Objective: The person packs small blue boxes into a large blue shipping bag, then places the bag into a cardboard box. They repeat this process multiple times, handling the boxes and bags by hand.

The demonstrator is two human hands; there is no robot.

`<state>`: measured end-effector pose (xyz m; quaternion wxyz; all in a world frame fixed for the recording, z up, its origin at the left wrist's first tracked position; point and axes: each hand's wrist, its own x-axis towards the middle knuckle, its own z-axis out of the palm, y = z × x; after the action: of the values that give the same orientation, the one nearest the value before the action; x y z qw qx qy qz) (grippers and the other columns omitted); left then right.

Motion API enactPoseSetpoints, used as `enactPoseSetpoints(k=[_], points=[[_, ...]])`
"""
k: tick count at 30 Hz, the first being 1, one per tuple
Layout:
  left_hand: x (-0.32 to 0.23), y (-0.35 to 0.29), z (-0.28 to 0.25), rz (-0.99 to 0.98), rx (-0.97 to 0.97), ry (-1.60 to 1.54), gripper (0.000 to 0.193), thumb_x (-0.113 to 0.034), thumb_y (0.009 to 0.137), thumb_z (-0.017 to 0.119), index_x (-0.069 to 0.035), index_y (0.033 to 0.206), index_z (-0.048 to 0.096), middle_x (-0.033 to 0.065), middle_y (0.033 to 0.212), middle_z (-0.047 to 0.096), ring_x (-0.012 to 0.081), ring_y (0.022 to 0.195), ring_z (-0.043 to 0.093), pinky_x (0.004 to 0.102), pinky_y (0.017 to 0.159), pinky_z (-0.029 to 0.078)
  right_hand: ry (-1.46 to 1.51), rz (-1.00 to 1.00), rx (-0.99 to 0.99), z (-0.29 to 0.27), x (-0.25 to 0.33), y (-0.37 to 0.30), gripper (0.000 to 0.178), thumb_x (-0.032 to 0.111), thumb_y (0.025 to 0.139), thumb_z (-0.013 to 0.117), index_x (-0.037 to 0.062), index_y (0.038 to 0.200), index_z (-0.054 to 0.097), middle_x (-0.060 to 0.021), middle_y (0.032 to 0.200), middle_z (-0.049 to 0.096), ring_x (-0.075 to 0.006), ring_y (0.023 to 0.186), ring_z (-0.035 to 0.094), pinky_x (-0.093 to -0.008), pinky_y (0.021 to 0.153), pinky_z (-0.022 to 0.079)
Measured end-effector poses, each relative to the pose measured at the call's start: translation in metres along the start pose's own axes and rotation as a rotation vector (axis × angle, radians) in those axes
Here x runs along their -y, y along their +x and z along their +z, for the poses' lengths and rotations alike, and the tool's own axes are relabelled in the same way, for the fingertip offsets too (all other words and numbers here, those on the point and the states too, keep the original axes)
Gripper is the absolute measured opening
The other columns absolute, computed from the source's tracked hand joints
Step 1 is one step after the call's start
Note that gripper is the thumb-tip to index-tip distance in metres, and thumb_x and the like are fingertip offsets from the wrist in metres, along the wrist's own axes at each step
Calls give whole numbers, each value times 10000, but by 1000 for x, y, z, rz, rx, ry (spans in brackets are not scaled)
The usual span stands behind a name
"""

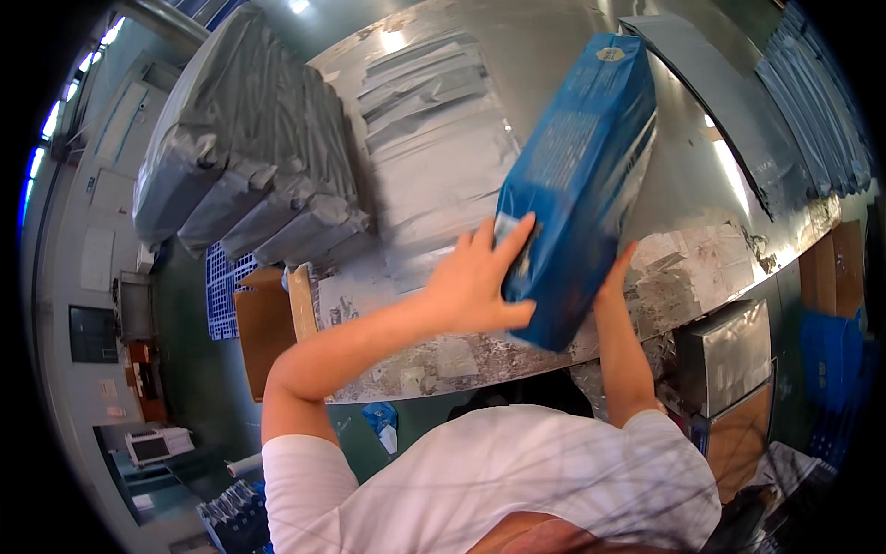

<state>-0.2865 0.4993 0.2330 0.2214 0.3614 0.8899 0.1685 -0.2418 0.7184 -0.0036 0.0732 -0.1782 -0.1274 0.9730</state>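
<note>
A long blue filled package [572, 175] with a glossy wrapper is held up at a slant over the metal table [683, 175]. My left hand [478, 277] grips its near left side, with thumb and fingers spread across the wrapper. On its right side my right hand [616, 275] supports it, and part of that hand is hidden behind the package. Flat grey-white plastic bags [429, 148] lie overlapped in a column on the table, just left of the package. To their left stands a row of full grey plastic-wrapped packages [258, 157].
A large grey sheet [738, 102] lies at the right of the table, with stacked grey bags [812, 111] beyond it. Below the table's right edge is a silvery box [724, 360]. An open cardboard box [263, 323] stands at the left edge. A blue scrap [380, 417] lies on the floor.
</note>
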Motion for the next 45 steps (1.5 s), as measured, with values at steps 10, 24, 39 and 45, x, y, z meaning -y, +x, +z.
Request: enactPoseSetpoints(k=[10,24,39,45], points=[[132,-134,185,-275,-196,-1425,1033,-247,693,721,-99,1394,-23,201,1380,207,283,1241,289,402,974,327,-637,459,86,-50,-76,-80,782,368,691,665,84,1323,303,-162,1269,401,-257,1129,438,-401,851,456],[308,-56,147,52,-720,187,212,-58,675,541,-9,876,588,133,974,551,308,953,518,380,780,452,-1218,576,393,-24,-106,-146,1084,270,613,767,52,1391,44,-105,1403,202,-200,1276,214,-361,1036,200],[342,1,151,-252,-881,76,67,-72,748,505,-64,759,570,103,765,560,292,766,572,386,661,470,-2632,-810,378,21,-118,113,127,176,714,506,74,719,582,-131,749,589,-291,721,606,-407,648,466],[333,1,127,-317,-840,-24,56,-72,761,530,-46,786,573,128,778,553,295,737,559,369,647,453,-2716,-782,296,48,-113,124,189,218,756,474,53,734,563,-162,731,588,-353,671,583,-415,568,452]])
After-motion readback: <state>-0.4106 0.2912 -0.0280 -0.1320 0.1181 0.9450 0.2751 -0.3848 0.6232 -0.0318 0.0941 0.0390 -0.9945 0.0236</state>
